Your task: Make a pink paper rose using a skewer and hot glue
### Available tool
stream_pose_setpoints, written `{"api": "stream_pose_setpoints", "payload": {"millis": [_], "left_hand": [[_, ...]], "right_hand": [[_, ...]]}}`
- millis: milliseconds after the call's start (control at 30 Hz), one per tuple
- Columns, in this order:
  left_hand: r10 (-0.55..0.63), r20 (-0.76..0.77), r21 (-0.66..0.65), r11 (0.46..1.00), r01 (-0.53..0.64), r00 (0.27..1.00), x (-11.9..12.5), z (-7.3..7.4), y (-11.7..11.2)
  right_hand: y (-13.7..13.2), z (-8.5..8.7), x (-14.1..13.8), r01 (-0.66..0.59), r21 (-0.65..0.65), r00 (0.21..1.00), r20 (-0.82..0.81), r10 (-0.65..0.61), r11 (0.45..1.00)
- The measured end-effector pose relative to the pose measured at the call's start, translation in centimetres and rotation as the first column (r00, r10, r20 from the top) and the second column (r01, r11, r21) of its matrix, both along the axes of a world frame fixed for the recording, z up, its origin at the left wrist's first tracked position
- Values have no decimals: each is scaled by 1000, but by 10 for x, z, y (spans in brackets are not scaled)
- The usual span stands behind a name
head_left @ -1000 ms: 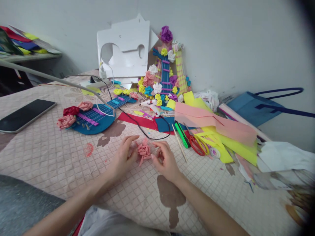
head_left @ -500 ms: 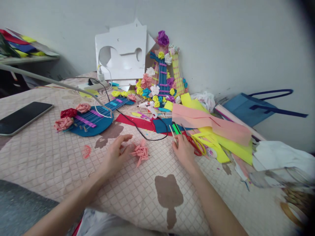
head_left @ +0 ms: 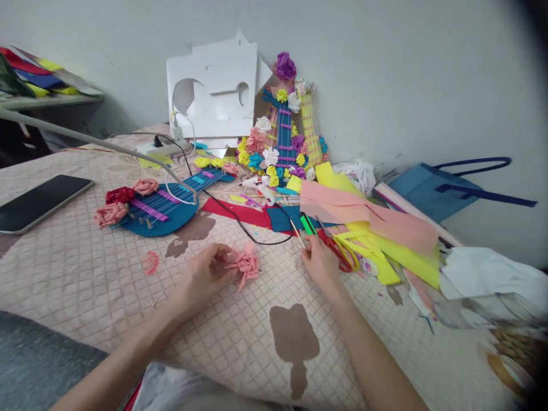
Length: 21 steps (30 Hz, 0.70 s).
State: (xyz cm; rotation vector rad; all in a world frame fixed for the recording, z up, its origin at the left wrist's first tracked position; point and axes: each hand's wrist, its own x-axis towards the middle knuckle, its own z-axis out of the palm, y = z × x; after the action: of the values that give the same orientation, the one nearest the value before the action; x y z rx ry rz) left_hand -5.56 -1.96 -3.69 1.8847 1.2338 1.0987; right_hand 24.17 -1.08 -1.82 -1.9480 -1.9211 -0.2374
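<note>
A crumpled pink paper flower (head_left: pixel 247 264) lies on the quilted tablecloth in front of me. My left hand (head_left: pixel 209 271) is at its left edge, thumb and forefinger apart around the outer petals. Whether the fingertips press on it I cannot tell. To the right, my right hand (head_left: pixel 320 260) is closed on the lower end of a thin wooden stick (head_left: pixel 297 233), which slants up to the left. Just beyond those fingers lie a green marker (head_left: pixel 307 224) and red-and-yellow-handled scissors (head_left: pixel 349 254), partly covered by my hand.
A blue paper guitar with roses (head_left: pixel 171 214) lies at left, near a phone (head_left: pixel 47 202). A white glue gun (head_left: pixel 261 185) and its black cord lie beyond the flower. Pink and yellow paper sheets (head_left: pixel 368 214) spread at right. Decorated guitars (head_left: pixel 285 134) lean on the wall.
My left hand has moved right to the pink paper flower, its fingers curling in around the edge. The wooden stick in my right hand has tilted further left.
</note>
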Motion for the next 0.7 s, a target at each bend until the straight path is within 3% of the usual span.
{"api": "stream_pose_setpoints", "payload": {"millis": [67,167,300,400,700], "left_hand": [[-25,18,25,999,24,1000,1,-3,0],[-23,-16,72,997,24,1000,3,-2,1],[-4,-49,98,995,9,999,5,-1,0],[3,-50,101,995,2,999,5,-1,-1],[-11,-64,91,996,16,998,7,0,-1]], "right_hand": [[-3,6,-7,-30,56,995,-95,35,998],[-9,22,-31,-201,133,908,-345,236,970],[-17,42,-73,-556,23,722,-482,496,831],[-13,46,-93,-653,-68,701,-431,568,754],[3,46,-100,-672,-237,740,-193,644,702]]}}
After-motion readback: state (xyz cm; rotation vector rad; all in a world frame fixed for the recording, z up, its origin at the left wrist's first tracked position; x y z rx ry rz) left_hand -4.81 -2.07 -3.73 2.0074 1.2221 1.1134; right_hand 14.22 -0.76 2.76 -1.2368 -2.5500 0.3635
